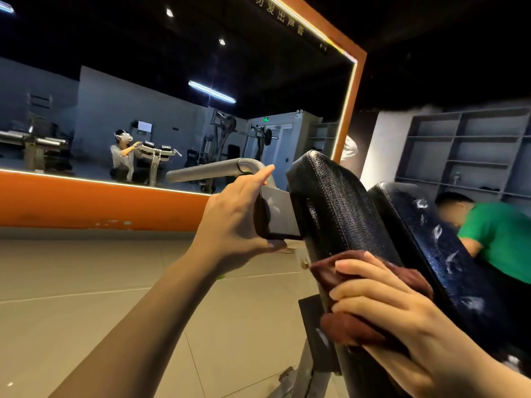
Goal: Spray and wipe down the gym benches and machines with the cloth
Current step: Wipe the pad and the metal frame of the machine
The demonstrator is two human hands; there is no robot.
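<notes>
My right hand [385, 305] presses a brown cloth [359, 331] against the edge of the nearer black pad [336, 208] — fingers curled over the bunched fabric, thumb side up, the cloth squeezed between my palm and the cracked vinyl. My left hand [238, 222] grips the grey metal bracket [278, 211] just left of that pad, thumb underneath, fingers wrapped over the top, index finger pointing up toward the bent grey tube [215, 168] that runs off to the left.

Behind the first pad, just beside it, stands a second black pad [439, 242], tilted the same way and streaked with white patches — foam or spray, I cannot tell which. Beyond it, at the right edge, a person in a green shirt [500, 234] leans low.

Under my arms lies a pale tiled floor [86, 282]. Ahead runs a large mirror [143, 96] in an orange frame [86, 202], lit along its edge, showing my crouched reflection with gym machines around it. To the far right, grey shelving [471, 150] covers the wall.
</notes>
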